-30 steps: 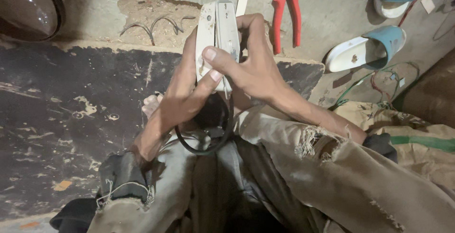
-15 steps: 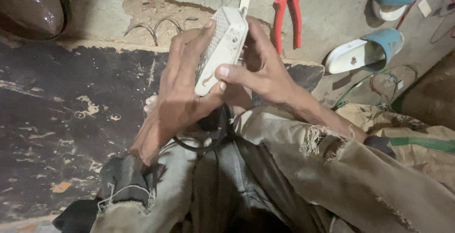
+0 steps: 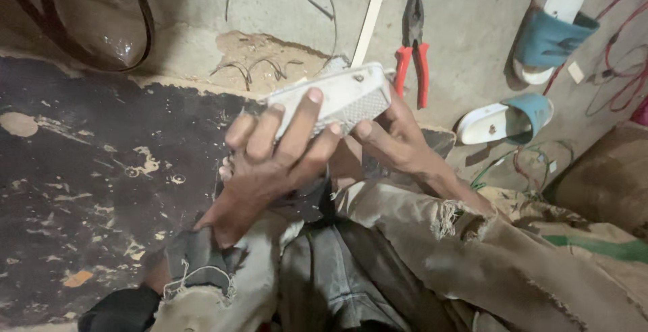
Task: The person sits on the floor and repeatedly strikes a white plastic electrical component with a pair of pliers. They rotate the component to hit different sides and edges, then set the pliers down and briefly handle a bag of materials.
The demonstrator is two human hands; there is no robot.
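Head view, only camera. Both hands on a white plastic casing (image 3: 334, 99), oblong, with a textured grille patch on its near right end. It's held up over the lap, well above the floor.

Left hand (image 3: 270, 163): fingers (image 3: 300, 119) wrapped over the top face of the casing, closed on it. Right hand (image 3: 388, 136): gripping the right end from behind and below, thumb tip on the lower edge by the grille.

Change: a second ago the casing stood nearly upright, narrow face to camera. Half a second ago it was tilted. Now it lies close to horizontal, long side across the frame, grille face showing. Left hand has shifted from the side to on top. So the piece is being turned over in the grip, not put down; a different face is now exposed. My read: inspection or hunting for a seam or clip, nothing opened yet.

Around: red-handled pliers (image 3: 413, 52) on the concrete floor (image 3: 472, 28) just beyond the hands, untouched. Two blue-and-white sandals (image 3: 506, 119) to the right. Loose wires (image 3: 256, 69) beyond the casing. Dark, flaking mat (image 3: 81, 190) on the left.
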